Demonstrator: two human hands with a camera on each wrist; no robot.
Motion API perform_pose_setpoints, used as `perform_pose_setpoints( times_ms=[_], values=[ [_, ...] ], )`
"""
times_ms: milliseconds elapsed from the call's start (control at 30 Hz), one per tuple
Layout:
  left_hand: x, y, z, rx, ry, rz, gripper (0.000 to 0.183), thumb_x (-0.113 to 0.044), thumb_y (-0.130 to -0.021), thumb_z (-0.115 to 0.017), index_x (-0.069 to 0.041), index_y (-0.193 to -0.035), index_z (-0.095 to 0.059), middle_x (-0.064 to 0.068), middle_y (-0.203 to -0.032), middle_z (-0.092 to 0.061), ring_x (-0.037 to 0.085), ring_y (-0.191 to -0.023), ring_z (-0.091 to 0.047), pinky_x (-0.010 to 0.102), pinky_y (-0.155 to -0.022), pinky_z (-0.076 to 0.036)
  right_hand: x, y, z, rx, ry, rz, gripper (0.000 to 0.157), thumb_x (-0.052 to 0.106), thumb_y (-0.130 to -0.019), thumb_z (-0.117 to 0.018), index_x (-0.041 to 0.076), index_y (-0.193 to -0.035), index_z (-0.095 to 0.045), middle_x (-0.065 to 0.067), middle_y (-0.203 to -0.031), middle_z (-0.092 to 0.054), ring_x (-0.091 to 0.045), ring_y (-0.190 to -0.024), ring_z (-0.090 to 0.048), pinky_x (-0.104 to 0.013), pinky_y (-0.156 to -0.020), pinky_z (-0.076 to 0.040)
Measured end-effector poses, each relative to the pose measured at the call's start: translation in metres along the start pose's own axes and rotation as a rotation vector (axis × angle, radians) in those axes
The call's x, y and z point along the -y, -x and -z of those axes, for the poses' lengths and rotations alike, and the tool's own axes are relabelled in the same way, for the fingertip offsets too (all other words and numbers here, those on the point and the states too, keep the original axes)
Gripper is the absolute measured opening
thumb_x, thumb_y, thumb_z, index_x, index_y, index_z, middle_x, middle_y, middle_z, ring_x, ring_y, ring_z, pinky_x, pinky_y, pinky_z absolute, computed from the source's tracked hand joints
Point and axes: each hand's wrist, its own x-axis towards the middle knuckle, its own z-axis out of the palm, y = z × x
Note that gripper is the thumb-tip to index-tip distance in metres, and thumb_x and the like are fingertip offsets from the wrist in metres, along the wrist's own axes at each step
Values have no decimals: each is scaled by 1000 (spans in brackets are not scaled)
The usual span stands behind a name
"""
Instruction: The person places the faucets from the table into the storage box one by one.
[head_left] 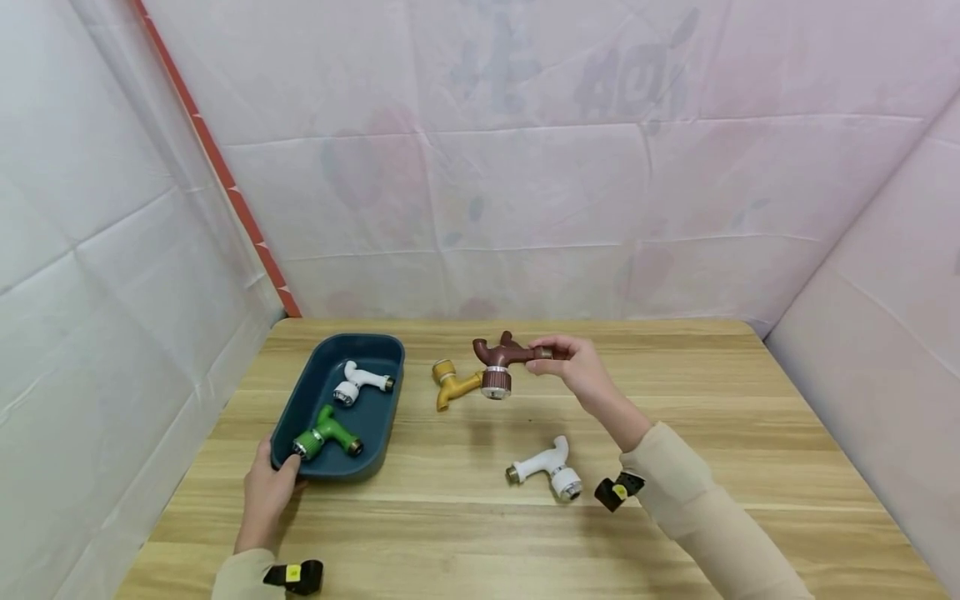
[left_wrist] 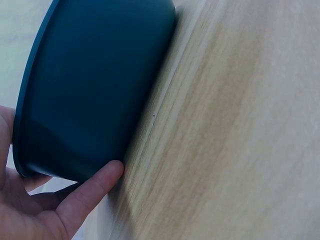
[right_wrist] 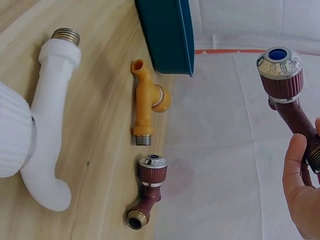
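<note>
My right hand (head_left: 581, 371) holds a maroon tap (head_left: 497, 357) by its threaded end, raised above the table with its ribbed knob downward in the head view. Beneath and left of it lies a yellow tap (head_left: 453, 387). A second maroon tap (right_wrist: 150, 182) rests on the table in the right wrist view; the head view mostly hides it. Nearer me is a white tap (head_left: 551, 462). My left hand (head_left: 266, 492) grips the near left corner of a dark teal tray (head_left: 382, 417), thumb at the rim. Inside lie a white tap (head_left: 365, 378) and a green tap (head_left: 330, 430).
The wood-grain table (head_left: 450, 533) carries the tray on its left side. White sheets (head_left: 540, 192) hang behind and at both sides, with a red strip (head_left: 217, 162) at the back left corner. Dark bands circle both wrists.
</note>
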Motion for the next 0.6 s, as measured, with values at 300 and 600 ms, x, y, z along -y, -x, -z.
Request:
perform_pose_setpoints(
  times_ms=[300, 600],
  values=[
    [3, -1, -1, -34, -3, -14, 53, -8, -88, -39, 1, -138, -24, 35, -129, -34, 40, -95, -53, 28, -58, -54, 2, -5, -9, 38, 3, -21, 33, -2, -76, -68, -9, -107, -61, -7, -95, -63, -16, -82, -57, -27, -70, -50],
    [3, -1, 0, -30, 3, -18, 55, -8, -88, -38, 1, -140, -22, 35, -131, -33, 42, -99, -51, 28, -59, -55, 1, -9, -23, 65, 12, -4, 31, -5, -75, -67, -8, -106, -62, -14, -103, -61, -15, -77, -56, -27, -67, -50]
  ],
)
